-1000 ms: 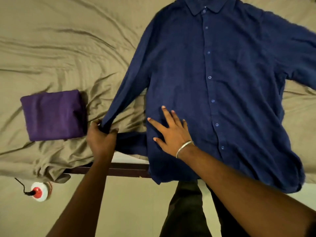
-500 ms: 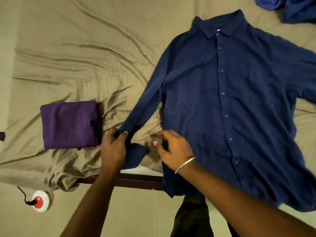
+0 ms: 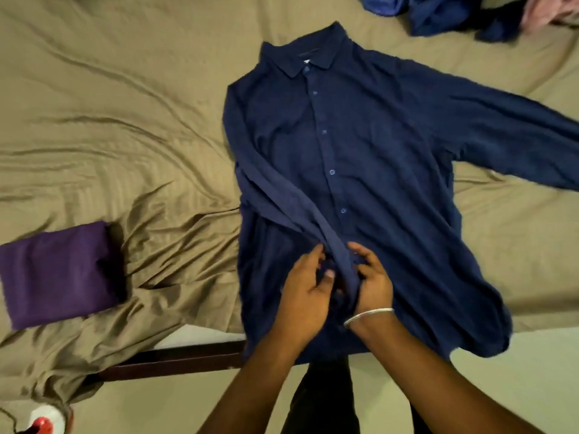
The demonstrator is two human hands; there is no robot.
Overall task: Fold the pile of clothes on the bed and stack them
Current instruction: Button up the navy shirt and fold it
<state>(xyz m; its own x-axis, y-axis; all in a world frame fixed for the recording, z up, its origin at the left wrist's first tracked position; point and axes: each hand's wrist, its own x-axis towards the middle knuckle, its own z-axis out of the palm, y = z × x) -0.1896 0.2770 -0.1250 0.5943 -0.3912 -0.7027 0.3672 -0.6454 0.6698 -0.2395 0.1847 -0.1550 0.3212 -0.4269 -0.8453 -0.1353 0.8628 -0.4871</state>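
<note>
Both hands, left hand and right hand, pinch the cuff end of the navy blue button-up cotton shirt, whose sleeve crosses the front to narrow it for folding. The shirt lies flat on the olive-sheeted bed; a folded purple garment waits alongside as stack base.

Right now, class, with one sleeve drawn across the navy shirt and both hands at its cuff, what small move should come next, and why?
Probably lay the cuff flat on the shirt front and let go. The left hand and right hand both pinch it low over the placket, and the sleeve already crosses the body diagonally. The other sleeve is spread on the bed, likely next.
</note>
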